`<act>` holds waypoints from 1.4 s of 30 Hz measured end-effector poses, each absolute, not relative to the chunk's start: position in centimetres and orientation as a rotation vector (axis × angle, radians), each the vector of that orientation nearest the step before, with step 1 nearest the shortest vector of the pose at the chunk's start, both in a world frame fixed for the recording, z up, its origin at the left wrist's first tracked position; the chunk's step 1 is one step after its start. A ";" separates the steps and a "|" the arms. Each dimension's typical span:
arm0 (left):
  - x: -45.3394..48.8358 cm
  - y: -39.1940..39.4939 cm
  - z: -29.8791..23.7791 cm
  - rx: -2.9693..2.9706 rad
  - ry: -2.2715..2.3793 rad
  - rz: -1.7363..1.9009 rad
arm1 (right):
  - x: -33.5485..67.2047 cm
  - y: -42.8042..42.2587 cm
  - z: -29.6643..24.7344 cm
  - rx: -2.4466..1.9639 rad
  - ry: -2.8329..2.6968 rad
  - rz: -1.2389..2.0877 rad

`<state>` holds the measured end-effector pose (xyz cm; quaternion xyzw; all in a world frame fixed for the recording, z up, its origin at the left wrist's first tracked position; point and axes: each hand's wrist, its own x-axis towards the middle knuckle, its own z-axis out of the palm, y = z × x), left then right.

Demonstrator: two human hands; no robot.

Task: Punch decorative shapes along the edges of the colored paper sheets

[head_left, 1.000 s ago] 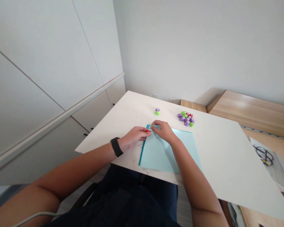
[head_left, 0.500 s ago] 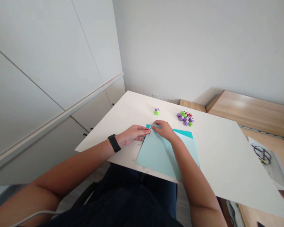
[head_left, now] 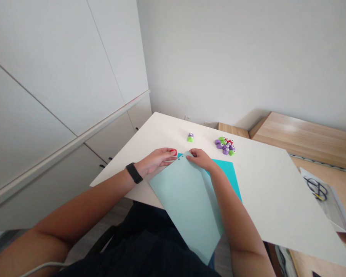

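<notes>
My left hand (head_left: 158, 161) is closed narrow at the fingertips on a small red object (head_left: 173, 152). The fingers cover most of it, so I can't tell what it is. My right hand (head_left: 200, 159) is pinching the upper edge of a pale blue paper sheet (head_left: 184, 207) near its top corner. That sheet is lifted and tilted, with its lower corner hanging past the edge of the white worktop (head_left: 262, 192), above my lap. Under and beyond it, a teal paper sheet (head_left: 223, 169) lies flat on the worktop, partly covered by the pale sheet and my right forearm.

Done so far, as far as I can see: a few small dots (head_left: 187, 157) sit near the top corner of the pale sheet. They look like punched holes, but they're too small to count or be sure. The rest of the pale sheet shows no marks, and neither does the visible part of the teal sheet.

Counts: 2 sheets, 1 red object in my left hand, 1 lone green-and-purple piece with eyes (head_left: 190, 137) on the worktop, and 1 cluster of similar purple, green and red pieces (head_left: 225, 146), roughly a dozen, overlapping, so no exact count. A black watch (head_left: 134, 172) is on my left wrist. Further right, on a wooden desk (head_left: 305, 138), there's a clear plastic bag (head_left: 325, 200) with something dark and looped inside.
</notes>
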<state>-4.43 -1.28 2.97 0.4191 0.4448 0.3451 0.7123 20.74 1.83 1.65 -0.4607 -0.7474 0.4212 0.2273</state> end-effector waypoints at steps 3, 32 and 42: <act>-5.2 -0.1 3.1 0.890 0.980 0.790 | 21.5 1.6 2.3 -1.254 -2.021 1.231; -2.6 0.3 4.1 1.849 0.924 0.564 | 22.5 1.9 6.1 -1.219 -2.393 0.742; -2.1 -0.1 4.3 1.426 0.853 0.428 | 22.0 1.8 5.2 -1.220 -2.315 0.770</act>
